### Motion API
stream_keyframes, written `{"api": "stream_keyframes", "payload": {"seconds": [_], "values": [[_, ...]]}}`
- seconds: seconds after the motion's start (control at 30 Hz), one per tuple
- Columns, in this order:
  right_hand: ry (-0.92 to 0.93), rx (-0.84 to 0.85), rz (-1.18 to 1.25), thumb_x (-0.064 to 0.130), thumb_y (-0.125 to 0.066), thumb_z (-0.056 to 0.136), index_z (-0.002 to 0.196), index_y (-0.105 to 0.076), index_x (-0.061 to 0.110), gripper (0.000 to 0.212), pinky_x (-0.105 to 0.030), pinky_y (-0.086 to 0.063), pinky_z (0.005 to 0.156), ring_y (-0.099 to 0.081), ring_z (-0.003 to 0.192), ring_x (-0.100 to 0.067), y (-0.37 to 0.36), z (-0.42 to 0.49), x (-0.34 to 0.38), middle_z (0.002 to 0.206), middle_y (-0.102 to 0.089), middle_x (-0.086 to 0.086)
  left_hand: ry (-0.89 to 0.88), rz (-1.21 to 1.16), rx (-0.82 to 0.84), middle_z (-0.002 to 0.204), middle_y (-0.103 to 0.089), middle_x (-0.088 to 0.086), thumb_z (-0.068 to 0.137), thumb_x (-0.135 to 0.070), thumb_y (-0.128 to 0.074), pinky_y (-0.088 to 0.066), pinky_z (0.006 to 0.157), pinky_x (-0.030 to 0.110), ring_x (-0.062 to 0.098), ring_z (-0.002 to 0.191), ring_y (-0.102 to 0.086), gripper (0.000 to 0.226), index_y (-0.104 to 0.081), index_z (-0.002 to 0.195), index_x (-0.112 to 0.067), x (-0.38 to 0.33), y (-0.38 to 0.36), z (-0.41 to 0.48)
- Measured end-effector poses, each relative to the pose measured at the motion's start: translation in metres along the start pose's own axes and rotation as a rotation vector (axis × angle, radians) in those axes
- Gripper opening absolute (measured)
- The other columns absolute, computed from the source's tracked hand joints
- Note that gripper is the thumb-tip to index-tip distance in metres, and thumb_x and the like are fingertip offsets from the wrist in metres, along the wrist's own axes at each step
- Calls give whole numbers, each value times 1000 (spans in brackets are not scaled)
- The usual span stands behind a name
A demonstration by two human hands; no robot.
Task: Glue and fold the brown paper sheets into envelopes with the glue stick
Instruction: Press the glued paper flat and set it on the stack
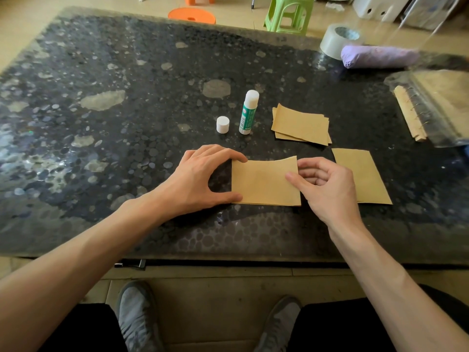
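A folded brown paper sheet point(264, 182) lies on the dark speckled table point(101, 123) in front of me. My left hand point(203, 176) rests on its left edge, index finger at the top corner and thumb at the bottom corner. My right hand point(327, 186) pinches the sheet's right edge, thumb on top and curled fingers behind it. The green and white glue stick point(248, 113) stands uncapped behind the sheet, its white cap point(222, 125) just left of it. A small stack of brown sheets point(300, 125) lies beyond, and another brown piece point(360, 175) lies to the right.
At the far right are a tape roll point(336, 40), a rolled purple cloth point(378, 57) and a clear plastic bag of spiral-bound brown paper point(431, 107). Green point(289, 12) and orange point(191, 15) stools stand beyond the table. My shoes show below the near edge.
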State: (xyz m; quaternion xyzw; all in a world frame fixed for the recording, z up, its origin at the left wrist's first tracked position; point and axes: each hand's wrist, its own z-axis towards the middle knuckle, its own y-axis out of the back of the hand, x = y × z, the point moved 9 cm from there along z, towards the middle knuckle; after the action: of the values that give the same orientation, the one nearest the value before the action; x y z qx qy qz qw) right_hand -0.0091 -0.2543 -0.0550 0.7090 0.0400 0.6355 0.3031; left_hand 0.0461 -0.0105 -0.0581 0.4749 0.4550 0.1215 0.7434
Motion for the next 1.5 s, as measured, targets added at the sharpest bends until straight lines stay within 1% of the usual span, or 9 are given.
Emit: {"api": "stream_keyframes", "payload": {"seconds": [0.2, 0.47, 0.67, 0.83, 0.97, 1.07, 1.2, 1.37, 1.5], "values": [[30, -4, -28, 24, -86, 84, 110, -75, 24, 29, -23, -63, 79, -71, 87, 3, 0, 1, 1, 96, -75, 13, 2, -7, 7, 135, -51, -25, 79, -60, -78, -31, 113, 42, 5, 139, -39, 67, -51, 139, -44, -1, 1, 0], [122, -38, -188, 30, -86, 85, 113, -71, 29, 32, -6, -52, 68, -67, 83, 3, -3, -1, 7, 92, -69, 19, -9, -8, 49, 138, -49, -22, 78, -71, -66, -25, 113, 40, 6, 140, -37, 50, -62, 124, -53, -1, -2, 2], [176, -72, -332, 38, -85, 84, 124, -64, 31, 45, -14, -49, 68, -62, 80, -6, 1, -2, 11, 97, -62, 13, 0, -6, 63, 139, -47, -22, 74, -79, -56, -21, 113, 38, 5, 141, -34, 46, -69, 113, -57, 2, -5, 2], [325, -15, -447, 31, -78, 92, 113, -77, 25, 21, -20, -48, 77, -54, 86, -7, -12, -11, 21, 101, -59, 9, 19, -11, 41, 136, -48, -23, 71, -79, -57, -23, 112, 38, 5, 140, -35, 52, -69, 114, -53, 3, -3, 3], [446, 87, -507, 33, -71, 97, 121, -78, 24, 27, -20, -42, 83, -50, 99, -9, -32, -22, 27, 101, -55, 8, 67, 47, -34, 134, -48, -24, 64, -87, -59, -18, 111, 36, 4, 140, -33, 65, -69, 117, -52, 9, 3, 0], [524, 149, -535, 34, -65, 101, 131, -73, 28, 32, -23, -45, 84, -48, 96, -11, -48, -31, 34, 100, -48, 7, 106, 65, -84, 133, -48, -24, 58, -90, -61, -16, 111, 36, 2, 139, -33, 71, -68, 117, -52, 13, 7, -2], [622, 161, -680, 39, -51, 107, 143, -63, 29, 40, -39, -45, 81, -44, 90, -16, -68, -35, 46, 95, -41, 3, 122, 84, -99, 133, -47, -25, 57, -91, -62, -16, 113, 38, 2, 139, -33, 73, -65, 118, -51, 16, 7, -3], [640, 157, -920, 48, -31, 111, 157, -44, 35, 49, -34, -26, 79, -36, 88, -16, -83, -31, 49, 96, -36, 3, 123, 94, -102, 133, -48, -24, 58, -90, -61, -17, 113, 39, 2, 139, -34, 76, -65, 123, -50, 16, 6, -3], [631, 145, -987, 51, -27, 112, 161, -35, 38, 51, -37, -29, 80, -37, 89, -17, -86, -31, 50, 98, -36, 1, 145, 80, -97, 135, -48, -25, 56, -92, -59, -15, 112, 36, 2, 139, -33, 81, -64, 125, -50, 17, 7, -2]]}}
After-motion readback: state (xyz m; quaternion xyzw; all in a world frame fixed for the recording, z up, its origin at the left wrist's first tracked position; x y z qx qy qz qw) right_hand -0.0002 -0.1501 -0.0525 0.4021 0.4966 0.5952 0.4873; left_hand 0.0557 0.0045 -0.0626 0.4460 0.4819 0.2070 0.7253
